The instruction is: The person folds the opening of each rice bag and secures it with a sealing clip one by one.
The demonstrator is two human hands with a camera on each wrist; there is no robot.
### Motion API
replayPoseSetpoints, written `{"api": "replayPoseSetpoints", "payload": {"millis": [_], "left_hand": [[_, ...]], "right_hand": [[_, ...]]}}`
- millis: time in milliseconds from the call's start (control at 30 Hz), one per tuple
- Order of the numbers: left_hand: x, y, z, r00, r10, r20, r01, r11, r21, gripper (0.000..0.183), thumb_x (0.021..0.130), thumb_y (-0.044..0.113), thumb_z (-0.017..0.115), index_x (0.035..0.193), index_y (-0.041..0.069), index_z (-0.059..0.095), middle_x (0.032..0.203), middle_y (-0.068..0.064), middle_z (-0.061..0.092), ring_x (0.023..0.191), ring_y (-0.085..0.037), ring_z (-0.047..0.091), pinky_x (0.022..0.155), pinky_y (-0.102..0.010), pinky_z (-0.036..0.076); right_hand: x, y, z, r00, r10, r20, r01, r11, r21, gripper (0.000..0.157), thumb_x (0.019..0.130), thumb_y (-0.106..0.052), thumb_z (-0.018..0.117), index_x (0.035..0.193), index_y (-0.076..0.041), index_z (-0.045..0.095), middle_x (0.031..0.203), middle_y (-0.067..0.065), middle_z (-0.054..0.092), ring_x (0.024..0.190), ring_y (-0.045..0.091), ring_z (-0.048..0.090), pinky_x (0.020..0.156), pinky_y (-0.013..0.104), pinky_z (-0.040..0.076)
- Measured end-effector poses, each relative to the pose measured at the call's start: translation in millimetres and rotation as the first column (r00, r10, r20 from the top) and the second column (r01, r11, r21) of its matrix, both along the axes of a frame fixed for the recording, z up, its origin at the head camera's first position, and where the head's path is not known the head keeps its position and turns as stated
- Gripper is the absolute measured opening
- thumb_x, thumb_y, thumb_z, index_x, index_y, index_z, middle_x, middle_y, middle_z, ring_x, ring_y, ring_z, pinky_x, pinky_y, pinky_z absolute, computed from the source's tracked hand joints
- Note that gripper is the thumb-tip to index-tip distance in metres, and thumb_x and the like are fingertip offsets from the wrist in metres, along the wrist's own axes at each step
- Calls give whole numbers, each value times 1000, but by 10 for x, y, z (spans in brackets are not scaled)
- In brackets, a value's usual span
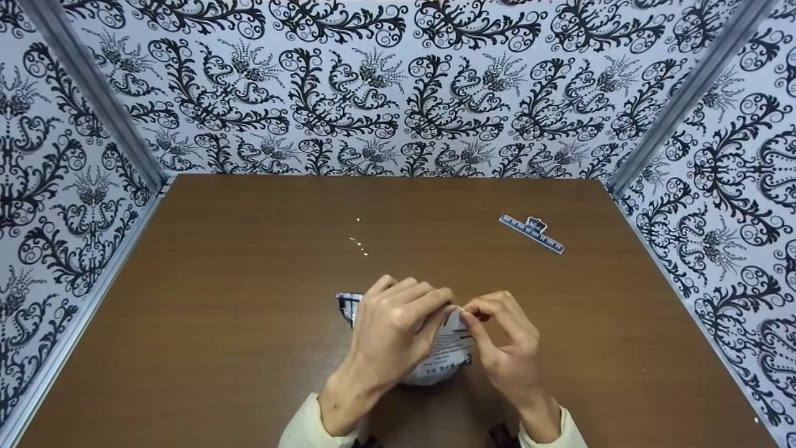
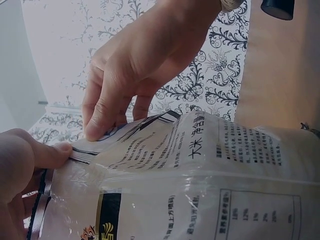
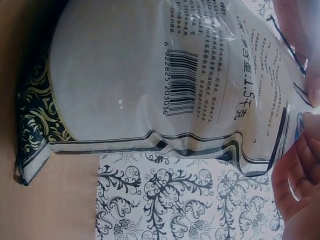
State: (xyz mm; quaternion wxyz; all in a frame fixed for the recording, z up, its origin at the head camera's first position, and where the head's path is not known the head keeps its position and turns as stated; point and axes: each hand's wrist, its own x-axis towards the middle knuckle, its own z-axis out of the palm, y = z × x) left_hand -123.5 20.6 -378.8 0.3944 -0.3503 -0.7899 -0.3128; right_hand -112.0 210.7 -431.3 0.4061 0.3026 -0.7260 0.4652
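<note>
A clear plastic bag of rice (image 1: 438,358), printed with black text and a barcode, stands on the table before me. My left hand (image 1: 398,326) pinches its top edge, with the thumb on the near side in the left wrist view. Beside it my right hand (image 1: 507,342) pinches the same edge between thumb and forefinger. Only a short stretch of edge lies between the two hands. In the right wrist view the rice bag (image 3: 115,85) shows a white, filled body and a black-and-gold bottom corner. Much of the bag is hidden behind my left hand in the head view.
A narrow blue-and-white strip with a crown-shaped tab (image 1: 532,233) lies at the back right of the brown table (image 1: 249,261). Several small pale grains (image 1: 359,244) are scattered beyond the bag. Patterned panels (image 1: 373,87) enclose the back and sides.
</note>
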Motion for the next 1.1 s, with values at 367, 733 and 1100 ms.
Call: {"api": "replayPoseSetpoints", "payload": {"millis": [367,733,1100], "left_hand": [[9,-4,0,1000,8,2,-8,1000,2,7,86,19,84,92,16,82,81,9,78,68,-7,66,65,-25,43],[0,6,-9,1000,0,4,0,1000,9,11,84,18,86,94,15,83,83,7,79,69,-6,67,65,-24,43],[7,6,-6,1000,-5,19,5,1000,17,9,86,19,85,94,15,83,83,8,79,69,-7,67,64,-24,42]], "right_hand": [[-14,-2,-60,1000,5,1,-5,1000,-21,15,97,-11,72,93,4,71,87,12,65,81,14,58,72,24,49],[-8,24,-71,1000,1,-7,-1,1000,-23,13,96,-6,72,92,6,70,85,12,64,82,15,57,71,25,47],[2,56,-102,1000,-2,0,2,1000,-25,12,96,-5,72,92,6,70,85,13,64,82,15,57,71,25,48]]}}
